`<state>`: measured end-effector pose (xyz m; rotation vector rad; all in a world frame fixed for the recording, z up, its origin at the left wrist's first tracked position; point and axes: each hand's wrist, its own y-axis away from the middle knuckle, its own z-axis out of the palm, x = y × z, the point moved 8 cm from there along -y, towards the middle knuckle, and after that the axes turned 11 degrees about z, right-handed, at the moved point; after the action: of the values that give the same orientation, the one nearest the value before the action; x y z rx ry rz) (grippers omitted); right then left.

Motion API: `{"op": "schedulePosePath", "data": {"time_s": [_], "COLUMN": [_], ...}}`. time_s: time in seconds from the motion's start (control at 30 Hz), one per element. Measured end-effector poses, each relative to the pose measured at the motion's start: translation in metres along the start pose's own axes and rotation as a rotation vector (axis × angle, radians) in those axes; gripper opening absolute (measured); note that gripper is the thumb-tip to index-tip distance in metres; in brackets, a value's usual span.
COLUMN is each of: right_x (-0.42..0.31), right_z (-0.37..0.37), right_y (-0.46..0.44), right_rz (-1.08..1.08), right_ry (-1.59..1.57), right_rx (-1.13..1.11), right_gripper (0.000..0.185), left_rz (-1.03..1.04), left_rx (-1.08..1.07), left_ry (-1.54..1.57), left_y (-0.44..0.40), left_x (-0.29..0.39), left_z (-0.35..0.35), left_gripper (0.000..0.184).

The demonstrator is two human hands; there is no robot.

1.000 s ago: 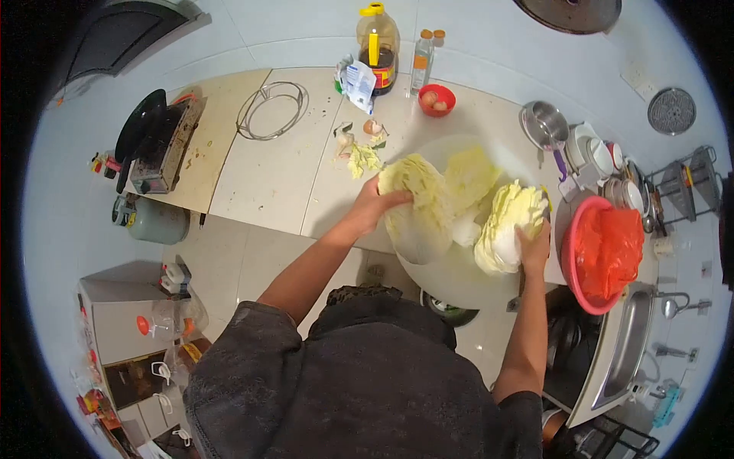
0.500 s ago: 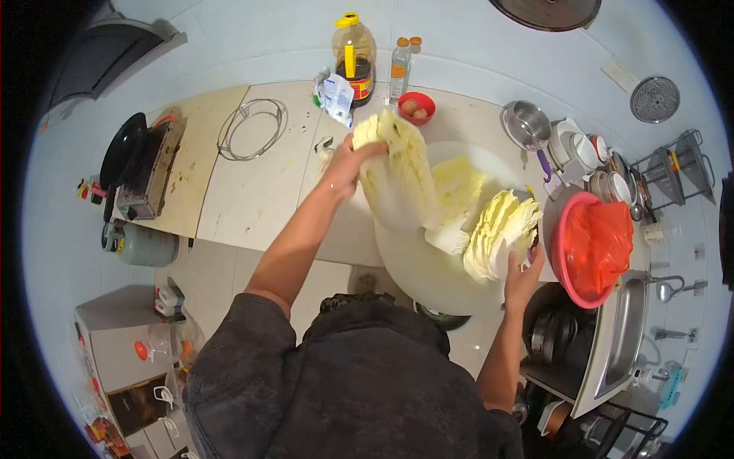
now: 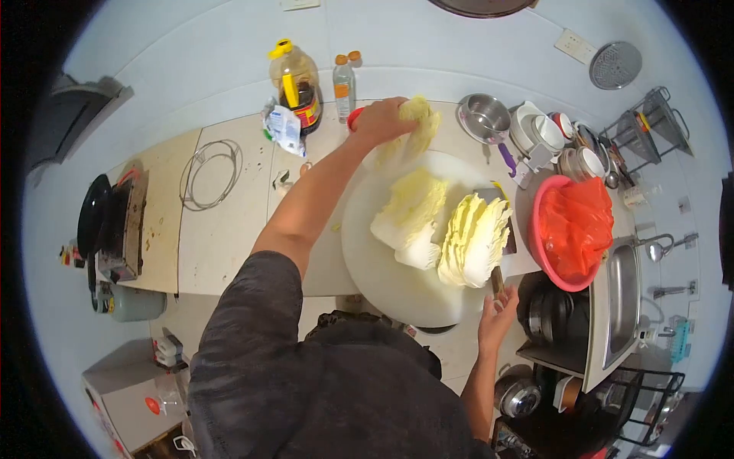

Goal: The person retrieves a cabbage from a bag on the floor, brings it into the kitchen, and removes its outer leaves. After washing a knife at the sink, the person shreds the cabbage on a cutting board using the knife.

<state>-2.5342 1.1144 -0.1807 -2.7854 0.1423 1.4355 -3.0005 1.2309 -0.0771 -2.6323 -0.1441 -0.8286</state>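
My left hand (image 3: pixel 386 121) is closed on a pale yellow piece of napa cabbage (image 3: pixel 422 128), held above the back edge of the round white cutting board (image 3: pixel 375 275). On the board, a loose napa cabbage piece (image 3: pixel 409 218) lies beside a thicker layered napa cabbage chunk (image 3: pixel 470 241), cut side up. Just right of the chunk is a knife, its dark blade partly hidden behind the cabbage and its wooden handle (image 3: pixel 497 280) pointing toward me. My right hand (image 3: pixel 498 312) is at the end of this handle, fingers apart and loosely curled, not wrapped around it.
A pink basin (image 3: pixel 540 237) with a red plastic bag (image 3: pixel 579 229) stands right of the board, before the sink (image 3: pixel 625 306). Behind are a steel saucepan (image 3: pixel 486 118), stacked bowls (image 3: pixel 531 126), an oil jug (image 3: pixel 294 88) and a bottle (image 3: pixel 344 88). A wire ring stand (image 3: pixel 210 174) lies left.
My left hand has carried its cabbage piece up and away, toward the back of the board. My right hand has left the layered chunk and moved down to the knife handle. The view has shifted.
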Motion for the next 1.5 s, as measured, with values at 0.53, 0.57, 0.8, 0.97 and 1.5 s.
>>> {"op": "schedulePosePath", "data": {"time_s": [0.53,0.57,0.8,0.97,1.5], "right_x": [0.013,0.016,-0.016,0.001,0.004], "right_z": [0.023,0.029,0.056,0.084,0.085], "right_y": [-0.017,-0.023,-0.052,-0.052,-0.050], "right_rz": [0.176,0.178,0.426,0.267,0.399], "right_ry": [-0.187,-0.190,-0.064,-0.086,-0.297], "right_rx": [-0.092,-0.093,-0.265,-0.289,-0.338], "right_gripper": [0.050,0.047,0.040,0.046,0.048], "left_rz": [0.161,0.161,-0.007,0.068,0.460], "left_rx": [-0.370,-0.342,-0.552,-0.388,0.099], "left_ry": [-0.358,-0.310,-0.229,-0.038,0.050], "left_y": [-0.053,-0.058,-0.043,-0.037,0.078], "left_x": [0.040,0.029,0.004,-0.031,0.060], "left_z": [0.197,0.199,0.154,0.152,0.120], "left_gripper": [0.083,0.083,0.104,0.098,0.048]}}
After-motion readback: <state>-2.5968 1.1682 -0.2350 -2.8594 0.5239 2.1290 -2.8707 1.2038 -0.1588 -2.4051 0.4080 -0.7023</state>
